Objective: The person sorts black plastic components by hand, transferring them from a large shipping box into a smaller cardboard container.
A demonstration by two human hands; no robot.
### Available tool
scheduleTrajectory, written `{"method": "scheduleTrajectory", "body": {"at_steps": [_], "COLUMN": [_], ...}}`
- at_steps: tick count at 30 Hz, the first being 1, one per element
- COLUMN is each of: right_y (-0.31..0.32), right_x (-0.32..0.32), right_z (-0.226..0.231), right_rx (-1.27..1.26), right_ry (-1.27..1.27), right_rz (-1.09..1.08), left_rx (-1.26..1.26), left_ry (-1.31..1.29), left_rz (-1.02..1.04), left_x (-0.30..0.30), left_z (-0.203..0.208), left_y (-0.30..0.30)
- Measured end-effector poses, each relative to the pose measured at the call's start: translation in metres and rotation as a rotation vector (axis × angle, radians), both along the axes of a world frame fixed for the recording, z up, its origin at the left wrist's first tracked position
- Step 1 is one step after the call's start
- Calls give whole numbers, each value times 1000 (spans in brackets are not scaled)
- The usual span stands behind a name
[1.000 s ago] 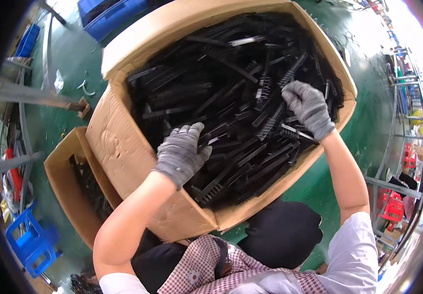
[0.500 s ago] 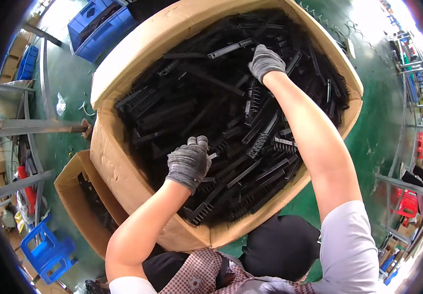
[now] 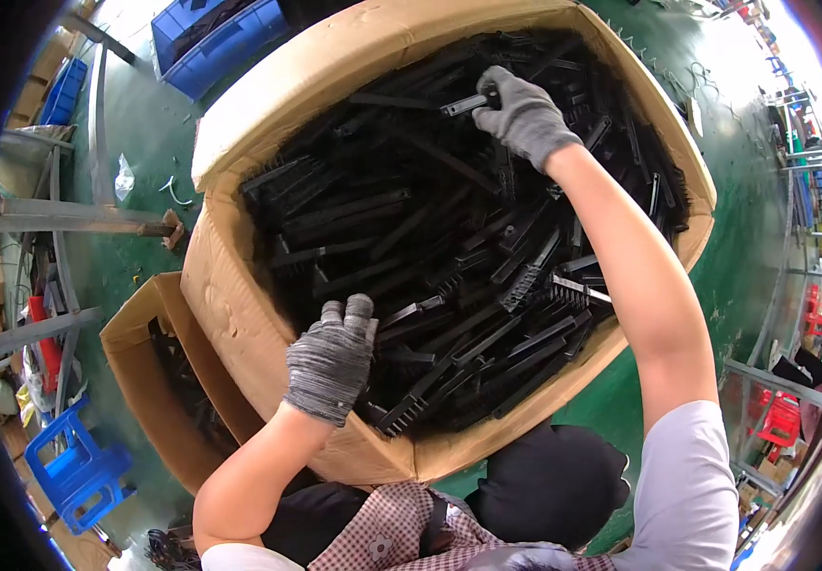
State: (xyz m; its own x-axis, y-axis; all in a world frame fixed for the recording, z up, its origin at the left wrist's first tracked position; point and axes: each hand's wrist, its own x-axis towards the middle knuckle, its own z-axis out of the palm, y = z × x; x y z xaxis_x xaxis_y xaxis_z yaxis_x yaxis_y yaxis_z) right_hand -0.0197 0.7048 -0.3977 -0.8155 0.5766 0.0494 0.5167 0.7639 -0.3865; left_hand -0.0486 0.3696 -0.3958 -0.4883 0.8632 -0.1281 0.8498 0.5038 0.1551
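Note:
A large cardboard box [image 3: 240,285] is filled with a jumble of long black comb-like plastic pieces [image 3: 411,409], many with rows of teeth. My right hand [image 3: 525,119], in a grey knit glove, reaches to the far part of the pile. Its thumb and fingers close on one end of a black plastic strip [image 3: 465,106], whose other end points left. Near the box's left front wall is my left hand [image 3: 332,357], also gloved. Its fingers are loosely bent and apart, with nothing visible in them. A shiny-edged black piece [image 3: 413,311] lies just right of its fingertips.
A smaller cardboard box [image 3: 130,328] with dark pieces stands against the big box's left side. Beyond are a blue crate [image 3: 225,48], a metal frame [image 3: 78,217] and a blue stool [image 3: 73,471]. Shelving [image 3: 815,205] lines the right over a green floor.
My right hand has closed on the black plastic strip at the far side. My left hand has drawn back toward the box's left front wall. The view has shifted slightly.

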Motion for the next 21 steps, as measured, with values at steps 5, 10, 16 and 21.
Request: {"method": "scheduleTrajectory", "body": {"at_steps": [5, 10, 16, 21], "right_y": [-2, -10, -56, -90], "right_x": [-40, -32, 28, 28], "right_z": [-21, 12, 122, 132], "right_rx": [234, 406, -21, -127], "right_ry": [-441, -353, 272, 316], "right_rz": [47, 145, 123, 8], "left_rx": [-54, 212, 716, 1072], "left_ry": [-70, -171, -299, -607], "left_rz": [17, 47, -55, 367], "left_x": [-2, -12, -50, -75], "left_z": [6, 27, 90, 93], "left_y": [-6, -29, -62, -123]}}
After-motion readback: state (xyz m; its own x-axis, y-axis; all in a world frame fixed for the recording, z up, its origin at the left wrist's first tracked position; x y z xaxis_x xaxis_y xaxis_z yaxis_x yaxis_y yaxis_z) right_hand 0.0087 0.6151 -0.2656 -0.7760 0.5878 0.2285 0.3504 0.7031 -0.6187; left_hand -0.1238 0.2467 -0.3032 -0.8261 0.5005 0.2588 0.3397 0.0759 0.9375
